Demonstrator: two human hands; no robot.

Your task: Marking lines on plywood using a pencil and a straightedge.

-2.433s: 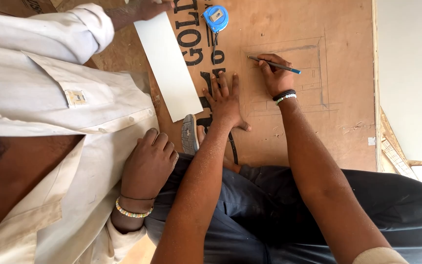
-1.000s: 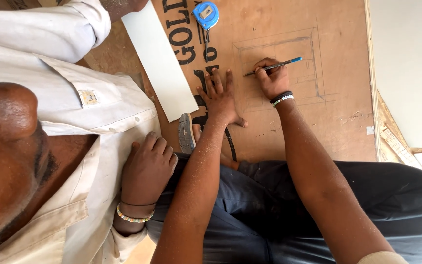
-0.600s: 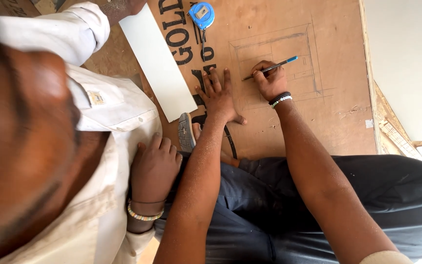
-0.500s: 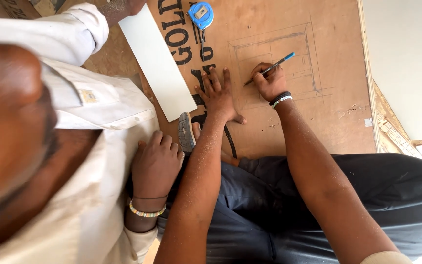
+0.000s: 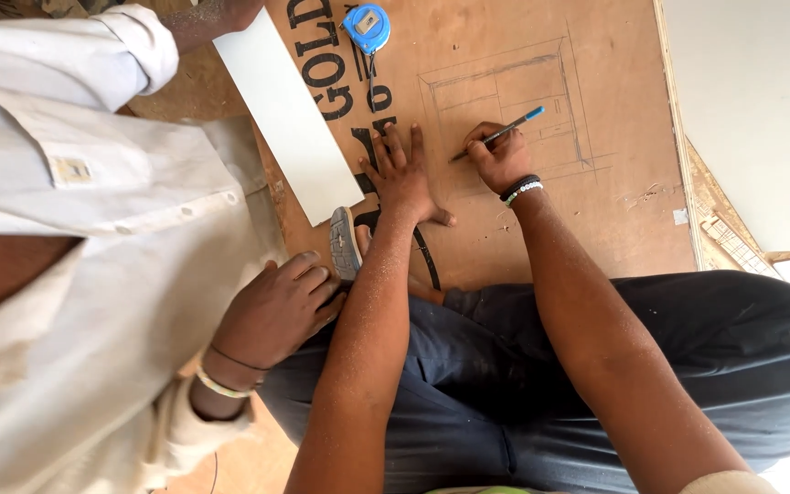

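Fingers (image 5: 485, 146) of the right hand (image 5: 497, 157) are closed around a blue pen (image 5: 500, 134), and its tip touches the plywood board (image 5: 614, 210) inside the drawn rectangle (image 5: 505, 105). Compared with half a second ago, the pen is lying lower and its tip has moved a little to the left along the pencil lines, so I judge that the drawing goes on and the sketch is not finished.

Left of the pen, the left hand (image 5: 404, 174) is pressed flat on the board with fingers spread apart, holding nothing, as before. Above and to the left of the pen lies a blue tape measure (image 5: 368, 27). Further left from the pen, a white flat strip (image 5: 285, 114) rests across the edge of the board.

Below and left of the pen, a co-worker's hand (image 5: 272, 311) rests on the dark trousers (image 5: 468, 366). The co-worker in a white shirt (image 5: 75, 229) has leaned back, so the view of the board is now more free.
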